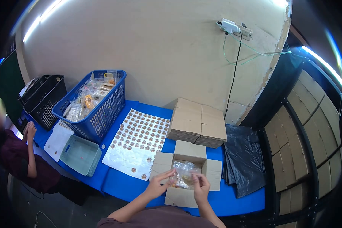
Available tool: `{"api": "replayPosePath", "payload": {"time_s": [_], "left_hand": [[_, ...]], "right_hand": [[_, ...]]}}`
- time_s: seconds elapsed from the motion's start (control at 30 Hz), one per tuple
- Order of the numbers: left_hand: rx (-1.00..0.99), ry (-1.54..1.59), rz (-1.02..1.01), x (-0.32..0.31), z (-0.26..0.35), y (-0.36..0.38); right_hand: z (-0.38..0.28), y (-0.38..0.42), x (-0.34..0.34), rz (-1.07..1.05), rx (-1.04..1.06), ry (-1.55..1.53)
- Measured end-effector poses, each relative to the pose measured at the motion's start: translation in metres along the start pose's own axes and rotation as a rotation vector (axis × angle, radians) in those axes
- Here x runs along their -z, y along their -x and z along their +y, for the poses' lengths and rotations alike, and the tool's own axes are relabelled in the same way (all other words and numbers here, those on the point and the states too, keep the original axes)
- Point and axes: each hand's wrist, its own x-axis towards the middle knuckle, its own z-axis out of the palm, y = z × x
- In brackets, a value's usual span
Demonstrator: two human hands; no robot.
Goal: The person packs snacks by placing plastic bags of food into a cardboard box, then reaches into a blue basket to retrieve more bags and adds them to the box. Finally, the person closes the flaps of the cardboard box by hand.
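An open cardboard box (181, 197) stands at the table's front edge with its flaps folded out. Over it is a small clear plastic packet (186, 177) with something greenish inside. My right hand (201, 187) grips the packet's right side between thumb and fingers. On the other side, my left hand (159, 184) pinches the packet's left edge. Several more clear packets lie inside the box, partly hidden by the held one and by my fingers.
Left of the box lies a sheet of round stickers (140, 133). Behind are flattened cardboard boxes (197, 119); black plastic bags (245, 157) lie right. A blue basket (106, 108) of packets, a pale green tray (81, 155) and a co-worker (30, 161) are left. Boxes fill a rack (311, 121).
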Motion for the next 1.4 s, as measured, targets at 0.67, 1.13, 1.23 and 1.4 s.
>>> {"api": "replayPosePath", "payload": {"time_s": [0.67, 1.13, 1.23, 1.4], "left_hand": [[0.197, 0.484, -0.202, -0.032, -0.021, 0.008], [0.384, 0.442, 0.017, -0.051, -0.030, 0.011], [0.487, 0.434, -0.020, -0.049, -0.031, 0.014], [0.418, 0.448, -0.052, -0.036, -0.022, 0.004]], "right_hand": [[-0.019, -0.010, -0.009, -0.083, -0.067, -0.233], [-0.014, 0.013, -0.010, -0.257, -0.296, -0.247], [-0.006, 0.012, -0.010, -0.229, -0.321, -0.265], [0.016, -0.005, -0.001, 0.085, -0.178, -0.233]]}}
